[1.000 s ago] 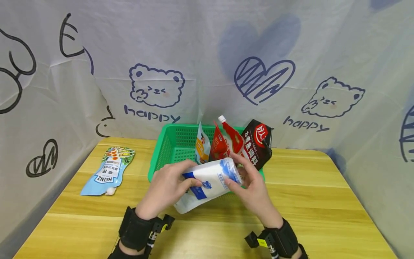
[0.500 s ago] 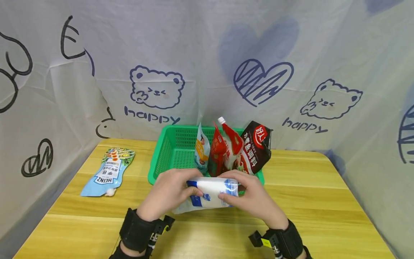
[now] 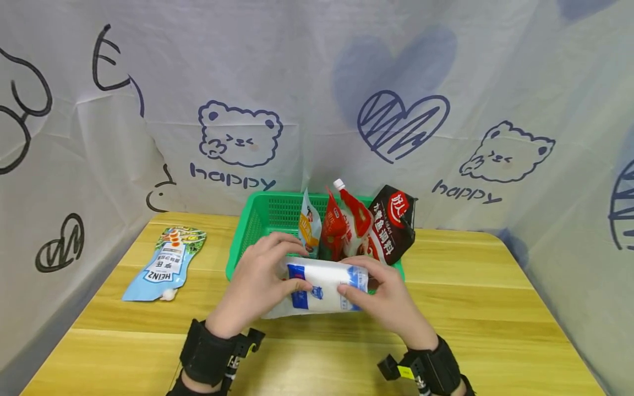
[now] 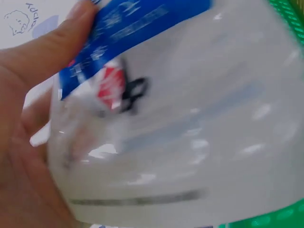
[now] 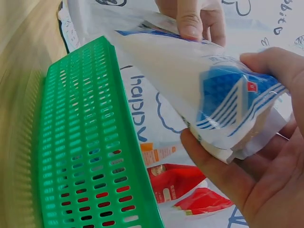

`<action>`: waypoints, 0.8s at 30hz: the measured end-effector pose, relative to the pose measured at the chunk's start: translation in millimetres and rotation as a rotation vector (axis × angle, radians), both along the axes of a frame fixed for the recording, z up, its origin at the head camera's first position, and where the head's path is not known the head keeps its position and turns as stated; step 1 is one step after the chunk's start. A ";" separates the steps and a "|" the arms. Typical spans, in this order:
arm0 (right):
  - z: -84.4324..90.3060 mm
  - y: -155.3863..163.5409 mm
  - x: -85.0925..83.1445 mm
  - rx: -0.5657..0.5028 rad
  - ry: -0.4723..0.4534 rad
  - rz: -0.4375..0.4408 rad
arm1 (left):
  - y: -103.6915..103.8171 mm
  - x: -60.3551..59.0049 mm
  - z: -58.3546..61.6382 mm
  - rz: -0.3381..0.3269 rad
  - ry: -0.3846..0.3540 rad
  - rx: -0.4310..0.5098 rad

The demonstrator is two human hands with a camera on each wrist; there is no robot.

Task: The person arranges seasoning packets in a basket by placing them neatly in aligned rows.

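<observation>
Both hands hold a clear and white bag with blue print (image 3: 329, 289), lying sideways above the near rim of a green basket (image 3: 241, 234). My left hand (image 3: 260, 286) grips its left end, thumb on the near face. The right hand (image 3: 391, 294) grips the other end between thumb and fingers. In the right wrist view the bag (image 5: 185, 76) shows pale contents and a blue-striped end, beside the basket wall (image 5: 90, 123). Up close in the left wrist view, the bag (image 4: 199, 123) is blurred, with a blue band and a small red mark.
Standing in the basket are a pale blue and orange pouch (image 3: 310, 228), a red pouch (image 3: 334, 225), a red spouted pouch (image 3: 358, 214) and a black packet (image 3: 393, 223). A light blue Heinz pouch (image 3: 165, 264) lies on the wooden table (image 3: 475, 308) at the left.
The bag, tilted up to the right a second ago, came down level and has since risen slightly with its printed face turned more upward. Both hands moved with it, keeping their grip.
</observation>
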State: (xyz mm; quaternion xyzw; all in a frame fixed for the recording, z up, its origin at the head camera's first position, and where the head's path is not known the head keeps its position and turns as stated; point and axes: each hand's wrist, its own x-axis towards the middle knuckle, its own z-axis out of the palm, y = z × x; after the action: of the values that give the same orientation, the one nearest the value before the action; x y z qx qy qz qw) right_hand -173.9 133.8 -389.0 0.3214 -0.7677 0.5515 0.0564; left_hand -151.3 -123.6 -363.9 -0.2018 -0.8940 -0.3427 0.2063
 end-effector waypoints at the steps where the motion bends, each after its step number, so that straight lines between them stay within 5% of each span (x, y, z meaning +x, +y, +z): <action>1: -0.1 0.1 0.2 -0.018 0.002 -0.015 | 0.5 0.0 0.5 0.027 0.010 0.021; 8: 1.1 -1.0 2.9 -0.129 0.018 -0.091 | 3.1 -1.3 2.4 0.163 -0.078 0.285; 16: -0.9 -7.4 4.8 -0.198 0.014 -0.096 | -1.7 -1.4 -0.8 0.031 -0.289 0.451; 24: -4.6 -6.9 3.0 -0.168 -0.023 -0.077 | -1.8 -1.8 -0.5 -0.025 -0.310 0.418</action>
State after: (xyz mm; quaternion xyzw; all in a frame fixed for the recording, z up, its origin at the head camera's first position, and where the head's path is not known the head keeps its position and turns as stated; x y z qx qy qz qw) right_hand -170.9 126.9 -393.6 0.2796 -0.7311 0.6149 0.0954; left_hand -153.1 -125.3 -364.4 -0.1110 -0.8220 -0.5495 0.0999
